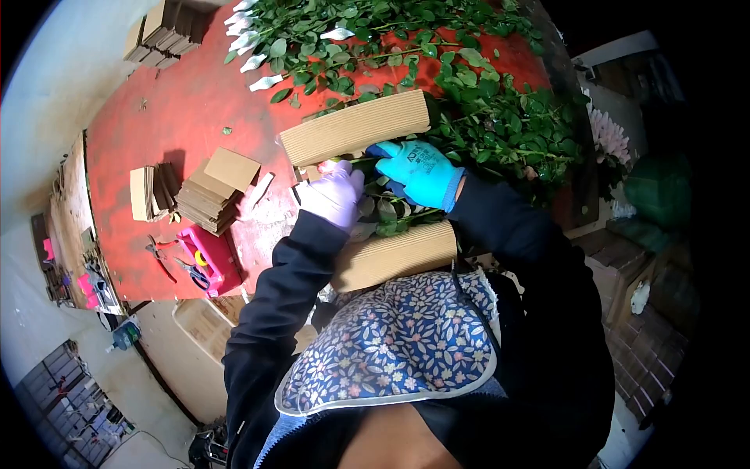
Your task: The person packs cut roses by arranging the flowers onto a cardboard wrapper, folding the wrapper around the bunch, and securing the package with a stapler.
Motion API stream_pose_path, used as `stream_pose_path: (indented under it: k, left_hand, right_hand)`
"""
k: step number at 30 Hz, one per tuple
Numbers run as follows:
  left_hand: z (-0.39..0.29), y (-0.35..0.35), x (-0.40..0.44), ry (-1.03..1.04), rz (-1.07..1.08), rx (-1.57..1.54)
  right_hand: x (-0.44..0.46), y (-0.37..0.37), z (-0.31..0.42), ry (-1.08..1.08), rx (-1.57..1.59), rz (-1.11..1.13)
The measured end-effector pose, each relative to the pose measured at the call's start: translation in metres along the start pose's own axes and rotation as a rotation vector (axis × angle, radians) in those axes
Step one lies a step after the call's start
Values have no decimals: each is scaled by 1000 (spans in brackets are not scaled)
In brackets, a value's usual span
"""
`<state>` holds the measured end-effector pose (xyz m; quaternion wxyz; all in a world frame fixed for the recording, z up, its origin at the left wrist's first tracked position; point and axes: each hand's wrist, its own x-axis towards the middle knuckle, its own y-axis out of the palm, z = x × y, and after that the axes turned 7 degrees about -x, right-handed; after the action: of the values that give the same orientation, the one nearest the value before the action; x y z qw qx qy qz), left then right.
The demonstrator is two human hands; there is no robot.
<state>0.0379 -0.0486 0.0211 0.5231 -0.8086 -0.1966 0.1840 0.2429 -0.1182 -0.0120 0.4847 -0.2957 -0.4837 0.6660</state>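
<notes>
A corrugated cardboard wrap [355, 129] lies in front of me, with one flap raised on the far side and another on the near side. Leafy rose stems [391, 213] fill the space between the flaps. My left hand [334, 195], in a lilac glove, is closed at the left end by a small pink rose bud [327, 166], which its fingers partly hide. My right hand [420, 173], in a turquoise and dark blue glove, curls round a green stem just right of it. The palm side of both hands is out of sight.
More leafy stems [500, 117] cover the far right of the red table [180, 102], some tipped with white sleeves [266, 83]. At left are stacked cardboard pieces [209, 195], a pink tape dispenser [209, 262], red-handled pruners [162, 256] and scissors [193, 272].
</notes>
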Motion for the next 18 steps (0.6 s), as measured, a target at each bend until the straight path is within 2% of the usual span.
stream_pose_path:
  k: [3,5,6,9,16,17,18]
  left_hand:
    - [-11,-6,0,-51,42,99]
    - [-6,3,-4,93,-60,88]
    - [-10,-7,-3,162,-43,15]
    - [-7,-2,-1,196,-52,9]
    - [8,-13,-20,195,119,169]
    - [12,-13,-28,118,109,279]
    - [26,-11,-35,155,51,210]
  right_hand:
    - [1,-3,2,58,12,73]
    - [1,-3,3,43,8,23]
    - [0,-5,4,42,-9,13]
    - [0,-4,3,45,-24,24]
    - [0,3,-6,21,-19,21]
    - [1,7,-9,31,47,1]
    - [1,10,-9,41,113,-20]
